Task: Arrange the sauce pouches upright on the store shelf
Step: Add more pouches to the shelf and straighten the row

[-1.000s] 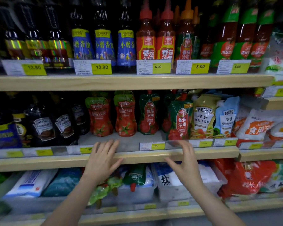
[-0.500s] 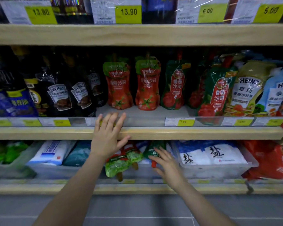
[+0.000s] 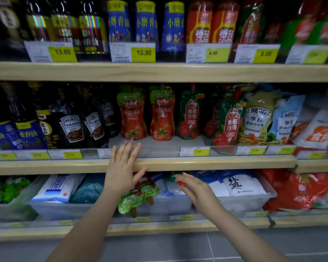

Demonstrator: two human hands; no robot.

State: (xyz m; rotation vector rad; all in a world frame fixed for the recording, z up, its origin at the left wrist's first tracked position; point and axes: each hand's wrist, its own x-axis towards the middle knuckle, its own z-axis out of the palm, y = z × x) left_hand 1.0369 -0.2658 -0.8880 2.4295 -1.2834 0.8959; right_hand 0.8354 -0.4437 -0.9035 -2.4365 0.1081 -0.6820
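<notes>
left hand flat, fingers spread on middle shelf edge, right hand pinching red-capped pouch on lower shelf

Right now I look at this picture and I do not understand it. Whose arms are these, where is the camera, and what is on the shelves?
No machine here: the two bare arms belong to a person who wears the camera on the head, so you see the shelves from that person's own eyes, looking forward and down.

The left hand rests flat and open on the wooden edge of the middle shelf. On that shelf, red ketchup pouches stand upright beside dark sauce bottles.

The right hand reaches into the lower shelf; its fingers touch the red cap of a pouch lying there. Whether it grips yet is unclear. More fallen pouches lie flat beside it.
</notes>
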